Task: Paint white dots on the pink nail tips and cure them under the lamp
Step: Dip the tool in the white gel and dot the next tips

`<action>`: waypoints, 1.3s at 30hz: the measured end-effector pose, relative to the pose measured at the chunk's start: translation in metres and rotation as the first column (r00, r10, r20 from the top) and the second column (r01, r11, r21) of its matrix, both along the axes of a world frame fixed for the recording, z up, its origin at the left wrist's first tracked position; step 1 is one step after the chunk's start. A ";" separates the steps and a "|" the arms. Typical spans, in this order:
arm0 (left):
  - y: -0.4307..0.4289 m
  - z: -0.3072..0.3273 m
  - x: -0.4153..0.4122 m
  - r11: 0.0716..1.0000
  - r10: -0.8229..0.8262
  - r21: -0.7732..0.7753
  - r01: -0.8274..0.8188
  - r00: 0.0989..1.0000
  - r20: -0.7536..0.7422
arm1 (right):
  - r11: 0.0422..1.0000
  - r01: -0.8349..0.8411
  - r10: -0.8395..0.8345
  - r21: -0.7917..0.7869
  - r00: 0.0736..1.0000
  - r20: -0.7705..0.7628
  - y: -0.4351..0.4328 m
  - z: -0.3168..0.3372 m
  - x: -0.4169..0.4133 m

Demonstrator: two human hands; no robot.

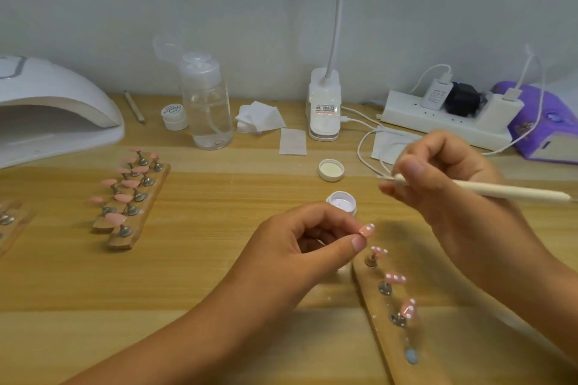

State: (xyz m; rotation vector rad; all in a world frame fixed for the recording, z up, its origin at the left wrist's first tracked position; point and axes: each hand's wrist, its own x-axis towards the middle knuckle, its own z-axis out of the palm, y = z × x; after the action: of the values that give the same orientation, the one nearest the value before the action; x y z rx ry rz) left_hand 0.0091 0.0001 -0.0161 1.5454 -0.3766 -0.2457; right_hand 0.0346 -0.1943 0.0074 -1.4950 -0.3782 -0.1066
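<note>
My left hand (300, 247) pinches a pink nail tip (367, 230) with white dots between thumb and fingers, just in front of an open pot of white paint (341, 201). My right hand (444, 178) grips a cream dotting pen (488, 190), its tip pointing left above the pot. A wooden holder strip (389, 316) at the lower right carries three pink dotted tips (395, 277) on metal stands. Further strips (134, 197) at the left carry several plain pink tips. The white curing lamp (53, 109) stands at the far left.
The pot's lid (331, 169) lies behind it. At the back are a clear pump bottle (208, 103), a small white jar (174, 116), white wipes (259, 117), a desk-lamp base (324, 106), a power strip (447, 116) with cables, and a purple box (544, 122).
</note>
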 end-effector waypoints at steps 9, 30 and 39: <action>-0.001 0.001 -0.001 1.000 -0.008 0.004 0.008 1.000 -0.017 | 0.967 -0.001 0.044 0.254 0.986 -0.160 0.014 -0.016 -0.018; -0.003 0.003 -0.002 1.000 0.006 -0.025 -0.007 0.999 -0.038 | 0.986 -0.087 0.103 0.145 0.989 -0.110 0.013 -0.017 -0.021; -0.004 0.003 -0.003 0.999 0.007 -0.031 -0.008 0.999 -0.042 | 0.983 -0.067 0.085 0.170 0.991 -0.105 0.014 -0.016 -0.022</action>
State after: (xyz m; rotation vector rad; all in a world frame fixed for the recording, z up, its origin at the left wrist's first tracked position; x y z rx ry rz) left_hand 0.0065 -0.0036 -0.0129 1.5084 -0.3400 -0.2651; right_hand 0.0129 -0.1807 -0.0088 -1.3141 -0.3276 0.0063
